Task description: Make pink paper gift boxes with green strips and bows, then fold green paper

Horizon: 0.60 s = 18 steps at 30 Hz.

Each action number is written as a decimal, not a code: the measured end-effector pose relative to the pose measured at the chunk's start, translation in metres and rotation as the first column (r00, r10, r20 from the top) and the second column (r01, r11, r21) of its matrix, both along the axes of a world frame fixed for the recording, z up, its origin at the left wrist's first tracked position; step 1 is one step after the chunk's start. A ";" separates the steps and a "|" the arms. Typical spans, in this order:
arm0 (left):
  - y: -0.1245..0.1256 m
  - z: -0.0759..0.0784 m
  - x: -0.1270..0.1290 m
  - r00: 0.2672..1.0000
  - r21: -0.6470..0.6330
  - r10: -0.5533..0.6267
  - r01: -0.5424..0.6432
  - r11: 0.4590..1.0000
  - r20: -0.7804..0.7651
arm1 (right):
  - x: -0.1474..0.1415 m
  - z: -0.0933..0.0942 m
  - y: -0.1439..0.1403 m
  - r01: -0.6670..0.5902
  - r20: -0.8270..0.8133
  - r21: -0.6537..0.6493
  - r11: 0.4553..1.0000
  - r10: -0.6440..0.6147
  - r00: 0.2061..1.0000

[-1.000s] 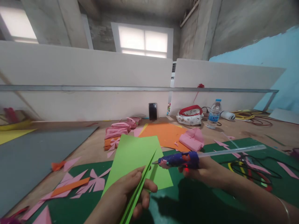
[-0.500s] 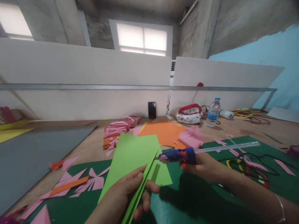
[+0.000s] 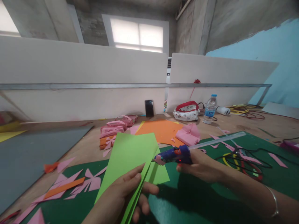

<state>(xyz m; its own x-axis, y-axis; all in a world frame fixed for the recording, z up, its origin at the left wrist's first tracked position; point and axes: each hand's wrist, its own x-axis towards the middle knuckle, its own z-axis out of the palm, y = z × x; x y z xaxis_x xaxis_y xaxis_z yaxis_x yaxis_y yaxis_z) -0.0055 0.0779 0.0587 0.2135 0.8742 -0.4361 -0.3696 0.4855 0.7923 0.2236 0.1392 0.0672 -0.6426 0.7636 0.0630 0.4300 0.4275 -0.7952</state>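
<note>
Two hands, L hand [image 3: 121,194] pinching green paper [image 3: 130,155], glue gun [image 3: 174,155] nozzle touching it

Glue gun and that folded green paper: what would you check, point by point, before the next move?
1. Left hand pinches the folded green paper firmly: ok.
2. Right hand has its grip closed on the blue glue gun: ok.
3. Nozzle meets the paper's open edge: ok, it sits right at the fold's edge.
4. Glue stick loaded, sticking out the back: ok.
5. Gun powered: a red light shows on its body; hot enough, cannot tell.
6. Cables on the green mat lie clear of the right forearm: not ok, they lie close beside it.
</note>
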 end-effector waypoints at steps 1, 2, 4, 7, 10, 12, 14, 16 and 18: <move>-0.001 -0.001 0.000 1.000 -0.014 -0.007 0.007 1.000 -0.019 | -0.001 0.001 -0.001 -0.022 -0.025 -0.011 1.000 0.021 0.999; -0.002 -0.001 0.001 0.999 -0.023 -0.005 0.004 1.000 -0.051 | -0.002 0.002 -0.002 -0.036 -0.042 -0.017 0.999 0.036 0.998; -0.004 -0.003 0.002 0.994 -0.021 0.024 -0.027 0.999 -0.107 | -0.003 0.004 -0.004 -0.071 -0.069 -0.026 0.997 0.069 0.995; -0.006 -0.003 0.007 0.982 -0.006 0.073 -0.075 0.997 -0.177 | -0.005 0.007 -0.007 -0.138 -0.111 -0.046 0.989 0.133 0.985; -0.007 -0.001 0.010 0.974 -0.022 0.085 -0.092 0.996 -0.208 | -0.007 0.007 -0.011 -0.153 -0.087 -0.037 0.987 0.150 0.985; -0.007 -0.001 0.010 0.978 -0.028 0.075 -0.082 0.996 -0.194 | -0.008 0.005 -0.012 -0.120 -0.032 -0.028 0.992 0.119 0.992; -0.007 -0.002 0.009 0.985 -0.024 0.057 -0.062 0.998 -0.161 | -0.009 0.001 -0.013 -0.082 0.015 -0.025 0.996 0.083 0.996; -0.006 -0.006 0.007 0.994 -0.014 0.046 -0.047 0.999 -0.103 | -0.009 -0.003 -0.014 -0.066 0.040 -0.025 0.997 0.067 0.997; -0.004 -0.011 0.006 0.999 -0.003 0.023 -0.023 1.000 -0.026 | -0.009 -0.006 -0.016 -0.063 0.049 -0.038 0.997 0.065 0.997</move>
